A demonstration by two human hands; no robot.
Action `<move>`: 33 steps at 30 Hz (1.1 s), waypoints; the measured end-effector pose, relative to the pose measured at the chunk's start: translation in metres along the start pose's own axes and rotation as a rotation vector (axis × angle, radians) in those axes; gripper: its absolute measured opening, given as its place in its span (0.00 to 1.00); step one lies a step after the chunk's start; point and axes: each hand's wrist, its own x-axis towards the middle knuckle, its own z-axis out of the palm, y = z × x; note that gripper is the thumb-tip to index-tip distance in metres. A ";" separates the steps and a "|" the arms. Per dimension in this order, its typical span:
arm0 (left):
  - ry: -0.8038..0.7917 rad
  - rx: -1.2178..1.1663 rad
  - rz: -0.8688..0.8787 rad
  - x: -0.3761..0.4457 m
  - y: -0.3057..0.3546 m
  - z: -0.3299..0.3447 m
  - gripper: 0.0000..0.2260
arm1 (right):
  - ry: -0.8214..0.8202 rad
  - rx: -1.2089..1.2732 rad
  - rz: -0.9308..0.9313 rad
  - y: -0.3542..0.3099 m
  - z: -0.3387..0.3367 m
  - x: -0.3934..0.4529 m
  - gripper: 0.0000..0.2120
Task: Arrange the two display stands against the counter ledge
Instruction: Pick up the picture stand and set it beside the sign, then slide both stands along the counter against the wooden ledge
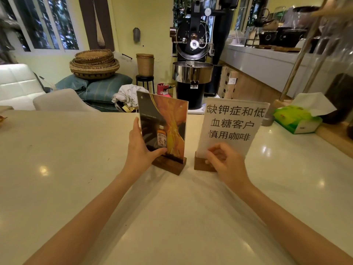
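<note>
Two display stands stand upright side by side on the cream counter (76, 169), each an acrylic panel in a dark wooden base. The left stand (168, 119) shows an orange picture with a small bottle. My left hand (140, 148) grips its left edge, thumb on the front near the bottom. The right stand (235, 123) carries a white sheet with black Chinese text. My right hand (223, 161) holds its lower edge where the panel meets the base, hiding part of that base. The wooden counter ledge (332, 136) runs along the right side.
A green tissue box (298, 119) sits by the ledge at right, beside a metal post foot (268, 120). Beyond the counter's far edge are a black coffee roaster (193, 54), woven baskets (94, 64), a white seat (17, 85) and cushions.
</note>
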 end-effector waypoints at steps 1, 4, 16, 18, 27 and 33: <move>0.003 0.002 0.009 0.000 0.000 0.001 0.49 | 0.003 0.014 0.047 0.004 -0.011 -0.002 0.07; -0.004 0.015 0.024 0.001 0.000 0.003 0.47 | 0.009 -0.093 0.138 0.017 -0.047 -0.003 0.08; 0.017 0.021 0.037 0.002 0.001 0.005 0.49 | -0.145 0.095 0.309 0.016 -0.088 0.033 0.22; 0.011 0.024 0.047 0.003 -0.002 0.006 0.49 | -0.134 0.092 0.314 0.016 -0.085 0.035 0.22; -0.074 0.024 0.079 0.021 0.000 0.029 0.48 | -0.068 0.003 0.342 0.020 -0.096 0.033 0.23; -0.145 -0.022 0.126 0.033 0.019 0.075 0.48 | 0.029 -0.027 0.376 0.031 -0.123 0.026 0.22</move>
